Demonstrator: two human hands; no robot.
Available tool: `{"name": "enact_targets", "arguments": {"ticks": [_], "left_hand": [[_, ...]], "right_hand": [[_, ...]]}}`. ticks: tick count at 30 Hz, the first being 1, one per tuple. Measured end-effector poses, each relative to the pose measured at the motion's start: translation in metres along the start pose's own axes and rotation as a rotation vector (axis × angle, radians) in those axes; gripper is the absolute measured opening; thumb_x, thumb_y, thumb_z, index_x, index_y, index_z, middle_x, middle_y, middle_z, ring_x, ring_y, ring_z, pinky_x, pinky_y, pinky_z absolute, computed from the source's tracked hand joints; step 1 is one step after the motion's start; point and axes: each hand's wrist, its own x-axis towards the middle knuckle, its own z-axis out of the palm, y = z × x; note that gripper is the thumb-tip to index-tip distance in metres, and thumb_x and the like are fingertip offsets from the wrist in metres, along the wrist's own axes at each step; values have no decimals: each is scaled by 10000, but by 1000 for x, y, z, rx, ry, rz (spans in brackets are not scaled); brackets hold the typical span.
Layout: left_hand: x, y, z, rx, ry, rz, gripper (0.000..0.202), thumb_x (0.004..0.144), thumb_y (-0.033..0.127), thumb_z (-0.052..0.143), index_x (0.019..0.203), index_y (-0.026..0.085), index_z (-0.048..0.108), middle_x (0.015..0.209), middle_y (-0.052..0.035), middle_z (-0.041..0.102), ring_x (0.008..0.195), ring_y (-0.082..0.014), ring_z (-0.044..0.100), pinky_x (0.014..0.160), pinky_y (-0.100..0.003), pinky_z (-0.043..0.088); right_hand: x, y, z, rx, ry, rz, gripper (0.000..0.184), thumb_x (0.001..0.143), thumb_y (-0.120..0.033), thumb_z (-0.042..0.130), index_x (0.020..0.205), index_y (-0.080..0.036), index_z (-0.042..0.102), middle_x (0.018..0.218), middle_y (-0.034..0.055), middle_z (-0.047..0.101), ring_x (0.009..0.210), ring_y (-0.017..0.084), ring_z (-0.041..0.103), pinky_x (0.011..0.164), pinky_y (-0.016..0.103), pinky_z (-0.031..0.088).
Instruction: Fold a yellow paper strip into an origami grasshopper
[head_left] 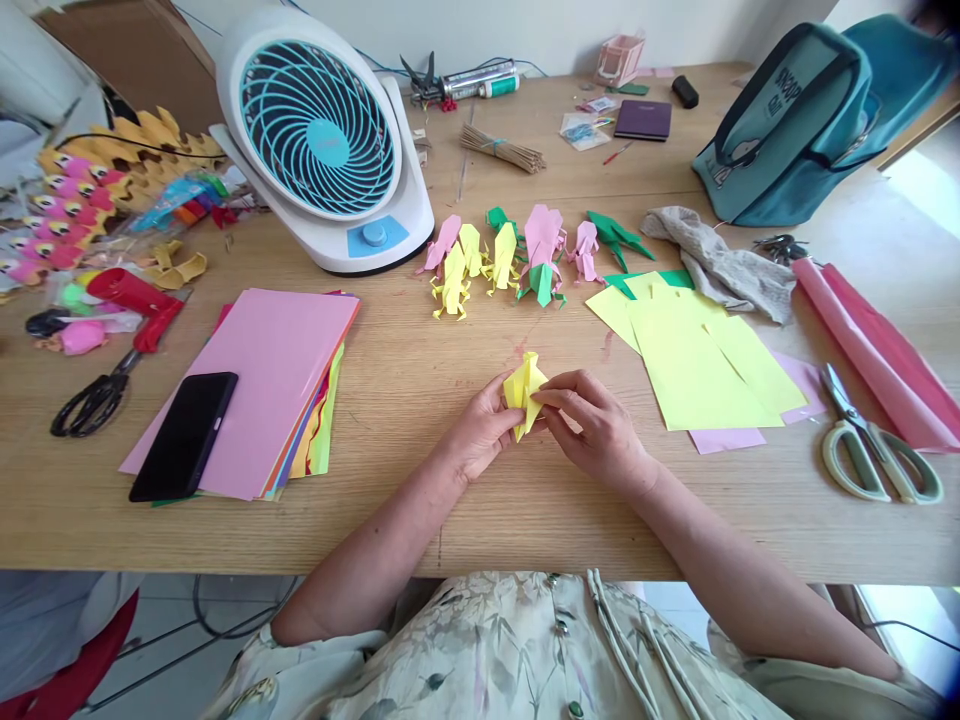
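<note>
A partly folded piece of yellow origami paper (pixel 524 388) is held just above the table between both hands. My left hand (pixel 484 428) is closed on its left side, with the thumb lying across the lower part. From the right, my right hand (pixel 589 425) pinches the paper's edge between thumb and fingers. Beyond the hands stand folded paper frogs in yellow (pixel 453 285), pink (pixel 543 235) and green (pixel 541 284). Yellow paper sheets (pixel 697 365) lie to the right, partly over pink and green ones.
At left, a black phone (pixel 184 435) rests on a stack of coloured paper (pixel 274 380), near black-handled scissors (pixel 94 400). A white fan (pixel 322 140) stands behind. On the right are light-handled scissors (pixel 877 450), a pink roll (pixel 877 350), a grey cloth (pixel 712 260) and a teal bag (pixel 795 130).
</note>
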Motion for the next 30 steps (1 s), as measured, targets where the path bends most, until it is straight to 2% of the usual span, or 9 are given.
{"name": "enact_targets", "arguments": {"ticks": [9, 15, 19, 25, 27, 30], "left_hand": [[3, 0, -6, -107, -54, -41, 494, 732, 91, 617, 1215, 191, 625, 1096, -34, 712, 1031, -189, 675, 922, -316, 564], [0, 3, -4, -91, -89, -8, 574, 816, 139, 637, 1372, 248, 547, 1168, -25, 692, 1060, -175, 662, 961, -322, 546], [-3, 4, -1, -42, -108, 15, 665, 802, 109, 701, 1413, 292, 510, 1253, -21, 661, 1144, -176, 627, 1007, -313, 520], [-1, 3, -3, -7, -134, 44, 728, 765, 87, 736, 1412, 330, 506, 1329, -15, 625, 1170, -178, 617, 1023, -320, 518], [-1, 3, -3, 2, -138, 58, 743, 756, 86, 744, 1413, 329, 497, 1340, -20, 619, 1159, -182, 632, 1017, -324, 521], [-4, 4, 0, 36, -147, 72, 788, 773, 118, 748, 1456, 338, 423, 1349, -40, 614, 1147, -206, 659, 1029, -353, 507]], "right_hand": [[0, 1, -2, 12, 9, -18, 300, 923, -86, 529, 1163, -235, 630, 1038, 108, 613, 949, 211, 627, 768, 367, 551], [-1, 1, -3, -3, -23, -15, 315, 910, -81, 540, 1173, -223, 640, 1064, 121, 608, 961, 220, 602, 788, 386, 538], [-1, 1, -3, -22, -14, -39, 334, 904, -85, 543, 1181, -243, 642, 1054, 113, 616, 935, 225, 595, 777, 403, 529], [1, -1, -4, -24, 4, -54, 332, 893, -83, 556, 1162, -253, 653, 1035, 108, 621, 923, 231, 594, 770, 417, 526], [2, -2, -6, 26, 35, -12, 312, 897, -92, 562, 1154, -244, 652, 1039, 109, 612, 935, 226, 603, 779, 411, 534], [5, -2, -8, 112, 150, 158, 225, 915, -166, 583, 1120, -233, 648, 1035, 103, 609, 948, 223, 607, 812, 411, 543]]}}
